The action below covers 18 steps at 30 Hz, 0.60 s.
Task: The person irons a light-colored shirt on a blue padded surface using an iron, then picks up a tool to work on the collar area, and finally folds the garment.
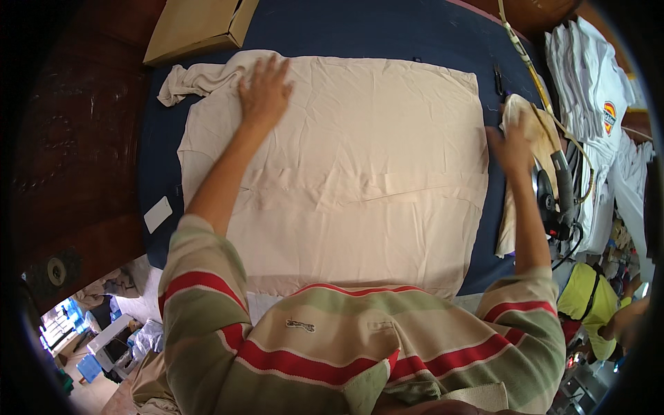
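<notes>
- The right hand (510, 144) is blurred. Whether its fingers are spread or closed cannot be told. It sits against a pale folded cloth (527, 124) at the right edge of the table (387, 31).
- The iron (553, 190) lies just beyond the right fingers, half covered by that cloth. Only its dark body and handle show; its soleplate is hidden.
- A cord (526, 59) runs from the far edge toward the iron. Its lower end is lost among dark parts and cannot be traced.
- The left hand (263, 90) lies flat, palm down, fingers spread, on the upper left corner of the beige garment (360, 159).
- The garment is a thin, soft fabric, laid out in a rough rectangle with fine creases and one horizontal fold line below the left wrist. Its near edge is hidden under the person's striped shirt (332, 339).
- A bunched sleeve (187, 81) of the same beige fabric trails off just left of the left fingers.
- The table is covered in dark blue padding; its right edge is hidden by the cloth and iron.
- A flat cardboard box (197, 26) sits beyond the left fingertips, cut off by the frame.
- A stack of folded white shirts (588, 76) stands well right of the right fingers, bent by the lens.
- A small white card (158, 214) lies on the padding left of the left forearm.
</notes>
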Tool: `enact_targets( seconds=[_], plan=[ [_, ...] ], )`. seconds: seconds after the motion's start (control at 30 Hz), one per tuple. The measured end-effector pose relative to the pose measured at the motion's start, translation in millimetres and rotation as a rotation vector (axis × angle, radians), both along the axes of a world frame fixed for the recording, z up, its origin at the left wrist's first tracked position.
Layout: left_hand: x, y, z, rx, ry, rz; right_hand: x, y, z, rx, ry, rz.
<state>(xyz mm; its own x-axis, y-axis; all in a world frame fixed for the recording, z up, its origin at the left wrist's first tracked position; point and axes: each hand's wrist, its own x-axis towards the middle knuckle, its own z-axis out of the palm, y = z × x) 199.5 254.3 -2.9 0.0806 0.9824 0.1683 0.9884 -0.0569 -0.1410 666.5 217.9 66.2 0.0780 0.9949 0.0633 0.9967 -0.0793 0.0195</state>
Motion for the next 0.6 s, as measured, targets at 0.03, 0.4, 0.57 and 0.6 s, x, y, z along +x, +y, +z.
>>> enact_targets(
  seconds=[0.03, 0.4, 0.57, 0.6],
  plan=[
    [29, -8, 4, 0.036, -0.201, -0.146, 69, 0, -9, 0.439, -0.112, 0.112],
    [92, 22, -8, -0.175, -0.255, -0.350, 164, -49, 72, -0.196, 0.384, -0.458],
    [105, 41, -6, -0.147, -0.226, -0.242, 114, -57, 80, -0.070, 0.274, 0.037],
    [102, 40, -8, -0.129, -0.215, -0.215, 66, -53, 97, -0.127, 0.219, 0.152]
  ],
)
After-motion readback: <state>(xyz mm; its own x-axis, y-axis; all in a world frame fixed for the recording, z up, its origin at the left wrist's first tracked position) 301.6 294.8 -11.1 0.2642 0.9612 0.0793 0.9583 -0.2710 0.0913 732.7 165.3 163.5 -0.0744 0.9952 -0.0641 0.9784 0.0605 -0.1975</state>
